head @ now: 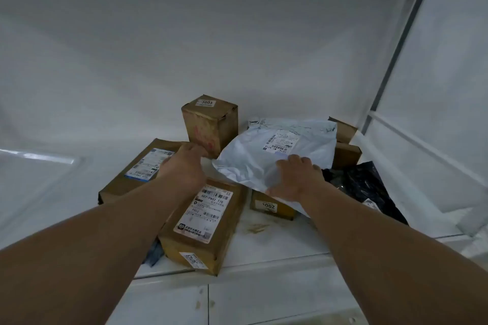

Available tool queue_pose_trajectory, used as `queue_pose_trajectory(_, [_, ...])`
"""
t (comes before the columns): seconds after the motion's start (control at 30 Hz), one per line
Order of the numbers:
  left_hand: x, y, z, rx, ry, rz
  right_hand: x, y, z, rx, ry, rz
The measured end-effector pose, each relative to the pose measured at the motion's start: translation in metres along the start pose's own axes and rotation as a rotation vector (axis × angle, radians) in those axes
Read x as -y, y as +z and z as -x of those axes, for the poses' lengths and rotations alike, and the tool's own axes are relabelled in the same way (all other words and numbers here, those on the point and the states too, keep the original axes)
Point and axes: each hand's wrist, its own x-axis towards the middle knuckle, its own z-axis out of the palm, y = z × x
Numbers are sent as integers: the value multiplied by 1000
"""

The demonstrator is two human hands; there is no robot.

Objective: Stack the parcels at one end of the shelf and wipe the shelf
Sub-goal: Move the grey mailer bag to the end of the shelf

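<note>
Several parcels crowd the right half of a white shelf [277,243]. A pale grey mailer bag [285,148] lies tilted over a small box labelled 3002 [272,207]; my right hand [293,179] grips its near edge. My left hand [184,166] reaches over a flat box with a blue-edged label [132,174], fingers curled at the base of an upright box labelled 3003 [211,124]. Whether it holds anything is hidden. A long box with a white label [203,221] lies in front, near the shelf edge.
Black plastic bag parcels [364,187] and brown boxes [346,150] sit at the right end by the grey metal upright [390,68]. A white backing sheet [184,47] closes the rear. The left part of the shelf [39,174] is bare. Brown smudges [257,228] mark the shelf surface.
</note>
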Motion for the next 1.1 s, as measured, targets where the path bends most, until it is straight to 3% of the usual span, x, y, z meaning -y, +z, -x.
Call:
queue_pose_trajectory(0.13, [-14,9,-4,141,-54,71,-3,8,-9,26,-29,2])
queue_pose_trajectory(0.33, [-22,19,-14,216,-21,33,1,21,-37,76,-59,-91])
queue_pose_trajectory(0.4, [-24,22,-15,220,-116,122,1,16,-38,7,-63,-237])
queue_pose_trajectory(0.5, [-34,22,-19,252,-231,277,1,0,-38,-162,11,-681])
queue_pose_trajectory(0.57, [-50,19,-18,276,-307,520,2,-15,-36,-254,14,-818])
queue_pose_trajectory(0.63, [-69,15,-15,302,-309,731,5,-24,-33,-337,-21,-913])
queue_pose_trajectory(0.73, [-93,8,-17,335,-187,852,13,-31,-30,-437,-173,-1019])
queue_pose_trajectory(0.87, [-110,0,-23,327,-184,1100,29,-17,-35,-340,-485,-906])
queue_pose_trajectory(1.0, [-106,-2,-24,236,-271,1363,30,-19,-37,-247,-522,-592])
queue_pose_trajectory(1.07, [-97,-7,-22,180,-288,1477,36,-27,-32,-198,-532,-647])
queue_pose_trajectory(1.1, [-90,-11,-20,153,-285,1495,40,-32,-30,-201,-521,-791])
